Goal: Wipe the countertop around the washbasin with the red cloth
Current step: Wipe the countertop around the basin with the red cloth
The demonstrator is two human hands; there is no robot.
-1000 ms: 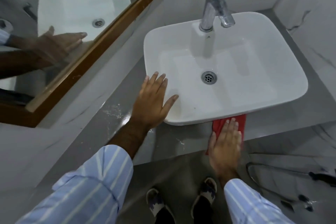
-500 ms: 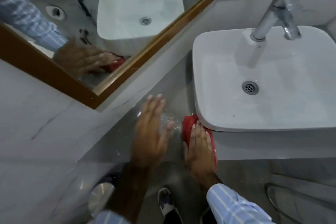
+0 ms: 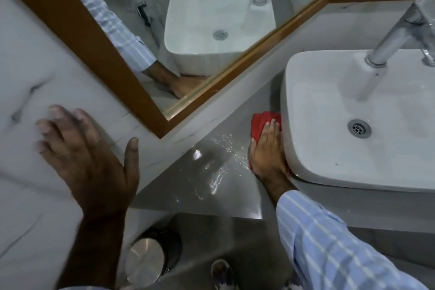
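The red cloth (image 3: 260, 122) lies on the grey countertop (image 3: 188, 181), tucked against the left side of the white washbasin (image 3: 329, 148). My right hand (image 3: 267, 150) presses flat on the cloth, fingers pointing away from me along the basin's side, and covers most of it. My left hand (image 3: 87, 160) is spread open against the marble wall on the left and holds nothing. Water droplets glisten on the countertop just left of the cloth.
A wood-framed mirror (image 3: 113, 59) runs along the wall above the counter. The chrome tap (image 3: 400, 33) rises at the basin's back. A steel-lidded bin (image 3: 146, 259) stands on the floor under the counter's edge, near my shoe (image 3: 221, 273).
My right hand has slid the cloth from the basin's front round to its left side and further back. My left hand has left the basin's rim and gone to the left wall.
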